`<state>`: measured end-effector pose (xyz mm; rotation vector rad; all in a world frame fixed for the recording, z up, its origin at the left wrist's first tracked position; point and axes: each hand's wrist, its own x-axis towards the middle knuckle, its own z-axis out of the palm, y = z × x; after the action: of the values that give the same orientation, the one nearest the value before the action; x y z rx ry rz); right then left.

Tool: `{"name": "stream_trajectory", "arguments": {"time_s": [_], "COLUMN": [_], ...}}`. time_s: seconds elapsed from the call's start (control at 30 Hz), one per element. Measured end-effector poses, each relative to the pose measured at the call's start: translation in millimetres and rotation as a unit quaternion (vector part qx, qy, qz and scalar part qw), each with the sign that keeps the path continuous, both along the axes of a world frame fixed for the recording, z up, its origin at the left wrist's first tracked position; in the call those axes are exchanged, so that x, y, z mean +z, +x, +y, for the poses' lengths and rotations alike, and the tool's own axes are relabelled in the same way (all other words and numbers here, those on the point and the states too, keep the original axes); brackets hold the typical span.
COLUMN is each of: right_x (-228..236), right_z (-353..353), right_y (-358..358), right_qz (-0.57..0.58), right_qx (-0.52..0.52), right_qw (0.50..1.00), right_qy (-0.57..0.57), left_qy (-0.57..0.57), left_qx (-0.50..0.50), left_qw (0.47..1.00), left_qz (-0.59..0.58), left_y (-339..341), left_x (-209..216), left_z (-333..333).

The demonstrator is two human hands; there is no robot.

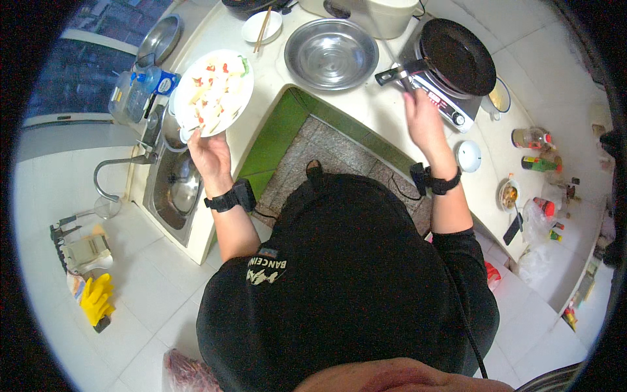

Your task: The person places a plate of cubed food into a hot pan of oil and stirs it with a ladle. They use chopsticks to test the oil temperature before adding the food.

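Observation:
My left hand [210,155] grips the near edge of a white plate [243,108] and holds it up on the left. Pale chopped food with red pieces and a bit of green [214,88] is spread on it. My right hand [426,121] is closed round a long, thin utensil [394,57], blurred by motion, whose far end I cannot make out. It crosses by the handle [392,74] of a black frying pan [460,57]. The pan sits on an induction cooker [443,104] with its panel lit, just beyond my right hand.
A wide metal basin [331,53] stands between the plate and the pan. Behind is a white bowl [251,29] with chopsticks [263,29] across it. The sink [157,202] and tap [104,173] are at left. A small white bowl [468,157], bottles [541,163] and a phone [513,228] lie right.

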<state>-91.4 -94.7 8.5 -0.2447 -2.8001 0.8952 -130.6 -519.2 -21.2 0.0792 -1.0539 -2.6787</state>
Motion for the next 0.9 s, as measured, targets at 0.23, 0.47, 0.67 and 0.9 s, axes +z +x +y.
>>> {"name": "stream_trajectory", "arguments": {"time_s": [0.23,0.47,0.67,0.9], "right_x": [40,-8,35,-22], "right_z": [-6,-21,7,20], "right_y": [-1,10,33,40], "right_qz": [0.194,0.033,0.24,0.149], "right_qx": [-0.045,-0.016,-0.016,-0.005], "right_qw": [0.976,0.999,0.899,0.988], "right_qy": [-0.084,-0.009,-0.365,-0.026], "left_qy": [0.008,-0.026,-0.004,-0.023], "left_qx": [-0.022,-0.022,-0.053,-0.103], "left_qw": [1.0,0.999,0.999,0.994], "left_qz": [0.014,-0.003,0.004,0.003], "left_y": [-9,-16,-19,-14], "left_x": [-6,-4,-1,13], "left_z": [-21,-21,-9,29]}}
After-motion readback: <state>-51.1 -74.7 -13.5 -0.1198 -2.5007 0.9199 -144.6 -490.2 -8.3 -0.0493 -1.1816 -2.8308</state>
